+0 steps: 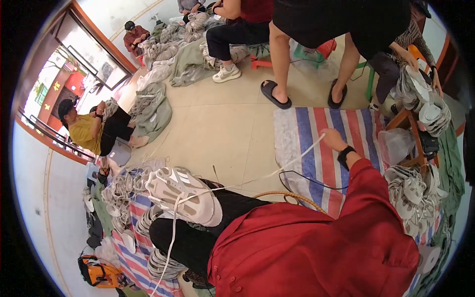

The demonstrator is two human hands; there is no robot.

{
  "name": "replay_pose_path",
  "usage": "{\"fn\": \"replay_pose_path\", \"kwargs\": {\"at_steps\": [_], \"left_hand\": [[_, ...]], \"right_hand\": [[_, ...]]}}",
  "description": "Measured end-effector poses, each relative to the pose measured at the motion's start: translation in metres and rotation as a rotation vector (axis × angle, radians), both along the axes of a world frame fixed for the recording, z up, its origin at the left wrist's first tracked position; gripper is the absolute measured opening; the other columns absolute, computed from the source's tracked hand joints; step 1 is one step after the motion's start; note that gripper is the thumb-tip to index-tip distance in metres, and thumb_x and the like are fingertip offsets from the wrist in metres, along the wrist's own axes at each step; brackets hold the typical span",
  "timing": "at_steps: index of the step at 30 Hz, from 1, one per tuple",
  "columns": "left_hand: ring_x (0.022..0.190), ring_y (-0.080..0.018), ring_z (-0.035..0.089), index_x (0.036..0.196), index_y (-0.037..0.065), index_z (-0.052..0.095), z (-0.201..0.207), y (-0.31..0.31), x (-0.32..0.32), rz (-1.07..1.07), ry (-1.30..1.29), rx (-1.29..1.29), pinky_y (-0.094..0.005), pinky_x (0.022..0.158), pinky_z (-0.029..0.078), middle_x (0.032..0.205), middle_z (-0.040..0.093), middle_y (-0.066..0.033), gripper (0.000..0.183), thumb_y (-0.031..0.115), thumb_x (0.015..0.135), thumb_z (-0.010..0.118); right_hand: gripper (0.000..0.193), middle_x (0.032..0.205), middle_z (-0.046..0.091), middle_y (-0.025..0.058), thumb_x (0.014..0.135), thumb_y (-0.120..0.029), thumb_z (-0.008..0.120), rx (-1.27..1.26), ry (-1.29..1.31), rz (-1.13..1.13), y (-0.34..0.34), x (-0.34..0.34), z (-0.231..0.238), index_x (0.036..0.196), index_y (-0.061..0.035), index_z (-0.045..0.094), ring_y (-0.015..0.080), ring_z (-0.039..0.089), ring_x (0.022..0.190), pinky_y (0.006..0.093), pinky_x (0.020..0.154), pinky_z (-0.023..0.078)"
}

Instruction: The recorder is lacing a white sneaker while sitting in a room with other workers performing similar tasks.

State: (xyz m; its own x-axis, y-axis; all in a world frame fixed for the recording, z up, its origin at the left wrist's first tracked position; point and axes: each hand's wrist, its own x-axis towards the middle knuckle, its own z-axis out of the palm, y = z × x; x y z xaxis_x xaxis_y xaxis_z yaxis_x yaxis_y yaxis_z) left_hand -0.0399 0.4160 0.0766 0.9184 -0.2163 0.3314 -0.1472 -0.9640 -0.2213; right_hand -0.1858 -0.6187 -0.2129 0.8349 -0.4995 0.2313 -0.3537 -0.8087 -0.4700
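Observation:
My right hand point(334, 140), with a dark band on the wrist, is stretched out to the right above the striped sheet. Its fingers are closed on a pale shoelace point(275, 173), which runs fairly taut back to a shoe upper. The white and beige shoe upper point(190, 195) rests across my dark-trousered legs, its rounded toe toward me. From the same upper, another length of lace point(173, 232) hangs loosely toward the lower edge. My left hand does not show.
Bundled shoe parts point(121, 190) lie on my left, more point(413, 198) on my right. A striped sheet point(321, 119) covers floor ahead right, with a standing person's sandals point(275, 94) at its far edge. A seated person point(86, 126) works at left; others sit farther off.

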Motion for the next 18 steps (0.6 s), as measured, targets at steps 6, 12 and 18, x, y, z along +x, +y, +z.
{"fn": "replay_pose_path", "kwargs": {"at_steps": [6,12,18], "left_hand": [[0.065,-0.0185,0.056,0.089,0.002,0.054,0.004,0.002,-0.003,-0.036,-0.074,-0.142,-0.0304,0.055,0.045,0.071,0.054,-0.0084,0.019,0.021,0.092,0.052],[0.062,-0.0158,0.055,0.09,0.002,0.052,0.009,-0.043,0.019,-0.091,-0.142,-0.284,-0.0284,0.053,0.044,0.068,0.053,-0.0065,0.019,0.02,0.094,0.05],[0.062,-0.0146,0.056,0.093,-0.002,0.056,0.024,-0.253,0.036,-0.215,0.099,-0.61,-0.0287,0.056,0.045,0.068,0.054,-0.0102,0.012,0.0,0.084,0.048]], "right_hand": [[0.023,0.072,0.062,0.0196,0.08,-0.006,0.052,0.29,-0.141,0.339,0.125,0.105,0.067,0.102,-0.0048,0.053,0.039,0.061,0.07,0.0458,0.062,0.048],[0.014,0.071,0.065,0.0154,0.084,-0.01,0.049,0.672,-0.203,0.715,0.239,0.177,0.12,0.097,-0.0034,0.048,0.0288,0.066,0.066,0.0397,0.059,0.051],[0.01,0.072,0.065,0.0109,0.081,-0.011,0.053,0.608,-0.286,0.897,0.306,0.19,0.167,0.084,-0.0046,0.06,0.026,0.064,0.065,0.0374,0.061,0.049]]}}
